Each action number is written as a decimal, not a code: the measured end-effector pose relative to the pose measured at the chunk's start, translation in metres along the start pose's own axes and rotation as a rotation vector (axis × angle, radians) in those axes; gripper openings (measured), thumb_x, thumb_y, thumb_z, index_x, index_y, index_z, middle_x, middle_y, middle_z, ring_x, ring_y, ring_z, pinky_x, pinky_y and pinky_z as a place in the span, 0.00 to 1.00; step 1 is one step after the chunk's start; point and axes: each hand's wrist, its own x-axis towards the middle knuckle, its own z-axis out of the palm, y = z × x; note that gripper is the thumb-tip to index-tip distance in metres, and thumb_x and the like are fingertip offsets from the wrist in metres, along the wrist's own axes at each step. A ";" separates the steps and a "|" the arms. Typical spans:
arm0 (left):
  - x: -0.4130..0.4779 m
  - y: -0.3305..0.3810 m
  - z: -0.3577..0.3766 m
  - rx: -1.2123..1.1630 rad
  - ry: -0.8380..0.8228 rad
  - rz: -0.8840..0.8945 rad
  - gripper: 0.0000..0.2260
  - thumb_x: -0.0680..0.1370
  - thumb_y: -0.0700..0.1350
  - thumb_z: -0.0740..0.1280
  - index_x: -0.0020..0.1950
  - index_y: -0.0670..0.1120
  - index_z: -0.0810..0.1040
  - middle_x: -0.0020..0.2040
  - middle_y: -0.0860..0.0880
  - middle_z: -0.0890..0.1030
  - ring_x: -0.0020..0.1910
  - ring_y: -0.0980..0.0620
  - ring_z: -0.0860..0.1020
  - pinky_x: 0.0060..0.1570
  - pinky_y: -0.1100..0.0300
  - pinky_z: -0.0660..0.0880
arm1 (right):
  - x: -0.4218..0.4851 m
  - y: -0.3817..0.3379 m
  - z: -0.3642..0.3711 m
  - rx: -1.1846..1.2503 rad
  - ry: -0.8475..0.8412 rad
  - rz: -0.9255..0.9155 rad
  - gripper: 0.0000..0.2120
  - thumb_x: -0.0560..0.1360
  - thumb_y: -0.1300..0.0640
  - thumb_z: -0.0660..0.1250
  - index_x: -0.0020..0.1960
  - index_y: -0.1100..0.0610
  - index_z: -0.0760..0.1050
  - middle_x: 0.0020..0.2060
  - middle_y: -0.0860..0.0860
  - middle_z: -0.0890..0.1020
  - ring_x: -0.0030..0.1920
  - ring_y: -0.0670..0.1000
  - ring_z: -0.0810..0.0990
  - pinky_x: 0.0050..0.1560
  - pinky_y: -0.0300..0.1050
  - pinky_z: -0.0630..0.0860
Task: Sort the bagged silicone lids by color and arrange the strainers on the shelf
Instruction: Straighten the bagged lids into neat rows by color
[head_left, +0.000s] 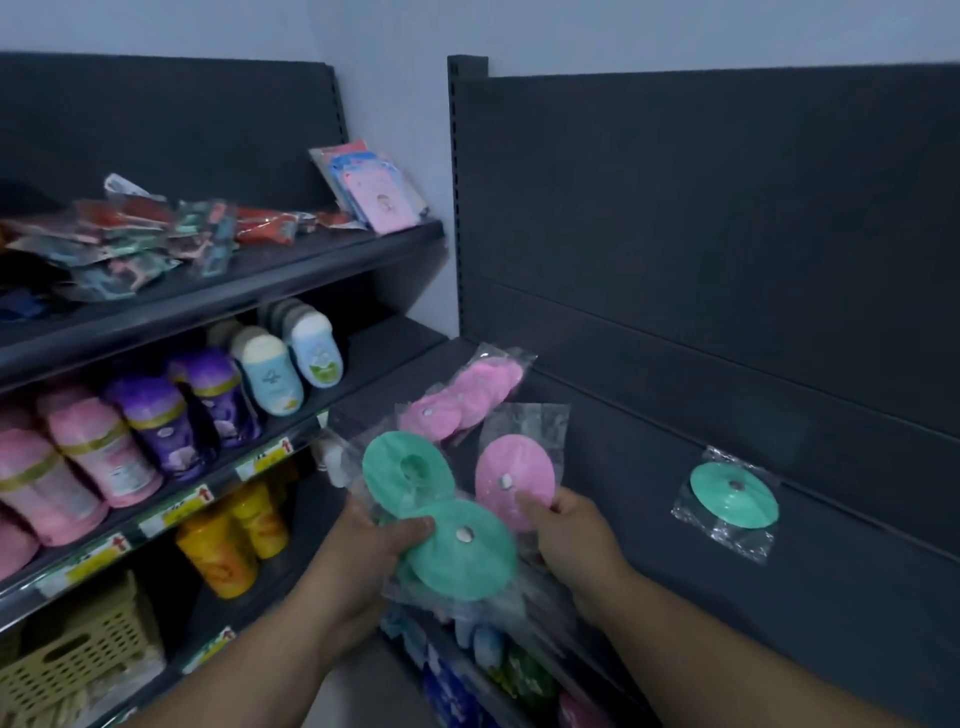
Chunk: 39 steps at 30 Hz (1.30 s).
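Observation:
My left hand (384, 540) grips a bundle of bagged green silicone lids (457, 556), thumb on top of the nearest one. A second green lid (405, 467) fans out above it. My right hand (566, 525) pinches a bagged pink lid (514, 473) by its lower edge, just right of the green ones. Several bagged pink lids (467, 395) lie in a pile on the dark shelf (649, 493) behind my hands. One bagged green lid (732, 496) lies alone further right on the same shelf. No strainers are visible.
On the left stands a second shelving unit with packets (130, 239) on top, rows of pink, purple and blue bottles (171, 415) below, then yellow bottles (228, 540) and a beige basket (78, 654). Blue and green packets (467, 670) sit under the dark shelf.

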 end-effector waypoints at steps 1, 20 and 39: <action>0.012 0.004 -0.002 -0.020 0.024 0.012 0.16 0.75 0.28 0.63 0.59 0.41 0.75 0.51 0.39 0.84 0.48 0.39 0.83 0.40 0.48 0.82 | 0.012 -0.002 -0.002 -0.002 -0.003 0.000 0.12 0.76 0.51 0.67 0.45 0.60 0.80 0.40 0.58 0.84 0.37 0.51 0.79 0.40 0.47 0.76; 0.175 0.073 -0.087 -0.150 0.206 0.176 0.21 0.76 0.29 0.63 0.68 0.40 0.68 0.58 0.39 0.80 0.51 0.41 0.82 0.39 0.51 0.82 | 0.126 -0.053 0.118 0.419 -0.126 0.321 0.03 0.74 0.66 0.67 0.48 0.61 0.76 0.40 0.58 0.82 0.35 0.52 0.80 0.38 0.46 0.81; 0.242 0.088 -0.139 -0.002 -0.067 0.021 0.22 0.75 0.29 0.65 0.67 0.44 0.69 0.58 0.40 0.81 0.55 0.39 0.80 0.56 0.39 0.75 | 0.155 -0.058 0.152 0.056 0.257 0.329 0.04 0.72 0.63 0.68 0.44 0.65 0.77 0.31 0.56 0.80 0.25 0.48 0.78 0.26 0.38 0.76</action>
